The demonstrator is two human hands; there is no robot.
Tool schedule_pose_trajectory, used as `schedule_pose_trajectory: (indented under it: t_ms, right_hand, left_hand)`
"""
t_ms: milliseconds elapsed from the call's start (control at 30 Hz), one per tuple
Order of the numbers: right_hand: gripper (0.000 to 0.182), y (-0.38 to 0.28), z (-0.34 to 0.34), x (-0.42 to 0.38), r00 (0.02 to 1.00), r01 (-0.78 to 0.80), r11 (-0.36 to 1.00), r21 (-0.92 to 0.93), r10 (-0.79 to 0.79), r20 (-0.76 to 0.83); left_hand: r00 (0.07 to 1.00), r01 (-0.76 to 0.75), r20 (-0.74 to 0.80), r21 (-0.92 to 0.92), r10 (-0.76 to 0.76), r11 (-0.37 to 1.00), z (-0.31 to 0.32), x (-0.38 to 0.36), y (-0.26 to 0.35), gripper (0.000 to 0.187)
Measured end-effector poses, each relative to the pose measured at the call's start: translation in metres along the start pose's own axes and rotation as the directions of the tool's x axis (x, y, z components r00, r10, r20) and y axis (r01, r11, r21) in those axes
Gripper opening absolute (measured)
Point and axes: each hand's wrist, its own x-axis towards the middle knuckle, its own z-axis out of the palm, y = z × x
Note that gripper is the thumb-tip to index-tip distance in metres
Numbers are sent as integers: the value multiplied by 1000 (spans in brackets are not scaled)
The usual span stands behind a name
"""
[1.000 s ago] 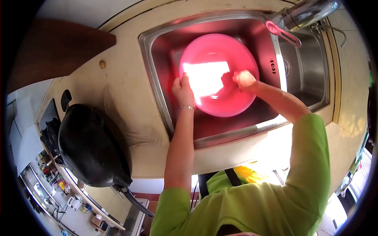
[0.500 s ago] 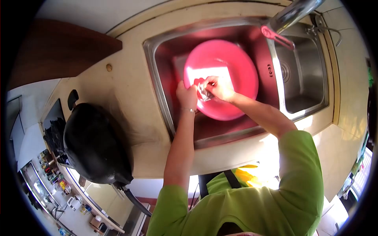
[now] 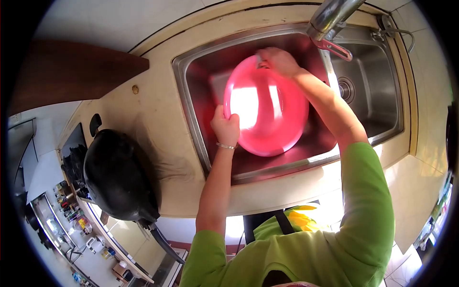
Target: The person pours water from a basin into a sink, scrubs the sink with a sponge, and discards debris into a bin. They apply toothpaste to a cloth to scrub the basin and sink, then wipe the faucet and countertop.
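A pink basin (image 3: 287, 119) sits tilted in the larger bowl of a steel sink (image 3: 191, 95), with bright sunlight on its inside. My left hand (image 3: 225, 128) grips the basin's rim at its left side, thumb over the edge. At the top rim, my right hand (image 3: 279, 62) is closed round a small greyish cloth or scourer (image 3: 260, 61), pressed to the rim. The fingers partly hide that item, so its exact kind is unclear.
A steel faucet (image 3: 330, 19) with a pink handle hangs over the divider. The smaller sink bowl (image 3: 368, 91) lies to the right. A black wok (image 3: 117, 174) stands on the counter (image 3: 179, 191) at left, near a dark wooden panel (image 3: 81, 69).
My right hand has moved from the basin's lower left inside up to its top rim, with the greyish item. The basin has tilted. My left hand stays at the left rim.
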Motion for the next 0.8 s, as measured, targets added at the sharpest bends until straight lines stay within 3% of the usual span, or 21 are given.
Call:
schedule_pose_trajectory:
  t_ms: [33,100,133,167,233,267,333,400,433,467,567,633,667,733,767,800]
  right_hand:
    - [25,6,-1,-9,1000,0,1000,0,0,1]
    - [27,11,-2,-25,952,-297,953,62,301,-59]
    - [27,8,-9,-25,952,-297,953,60,300,-63]
    - [26,5,-15,-21,969,-218,973,71,225,-103]
    - [25,-7,-30,-8,978,-130,988,85,142,-150]
    - [26,-19,-44,0,989,-25,999,41,31,-148]
    - [28,-40,-53,10,961,224,973,-47,-229,-156]
    - [27,-76,-65,17,895,428,895,-126,-439,-75]
    - [24,-100,-76,19,903,423,900,-105,-409,135]
    - [23,-108,-61,18,836,542,829,-134,-548,-7]
    - [24,-114,-39,20,816,545,808,-223,-573,-79]
    - [9,-102,-37,24,734,599,786,-154,-615,-288]
    - [9,-97,-35,19,745,587,796,-146,-602,-288]
    - [9,-84,-35,16,855,488,873,-14,-482,-190]
    - [12,-81,-40,14,896,424,905,-42,-425,-127]
    - [18,-64,-28,11,873,423,905,-42,-420,-249]
  left_hand:
    - [1000,-29,-11,0,29,1000,1,-3,1,6]
    - [998,-53,-23,23,54,998,2,-9,-1,7]
    - [996,-77,-38,53,79,996,1,-12,-1,9]
    - [995,-87,-40,51,89,995,-3,-13,1,9]
    - [994,-111,18,301,111,947,-19,-12,5,16]
    - [993,-115,17,307,116,945,-26,-7,11,16]
    - [965,-251,97,609,243,753,-39,0,29,22]
    - [969,-244,128,621,211,745,-36,14,58,24]
    - [954,-294,153,644,258,706,-29,23,72,23]
    - [935,-344,179,667,306,661,-21,33,79,22]
    - [949,-313,202,694,242,648,-19,42,74,19]
    - [944,-330,214,666,252,669,-17,44,67,18]
    - [951,-307,186,621,245,721,-18,38,59,18]
    - [960,-278,146,570,238,774,-12,36,48,18]
    - [957,-287,127,519,260,805,-10,34,44,18]
    - [954,-296,105,465,280,835,-7,31,40,17]
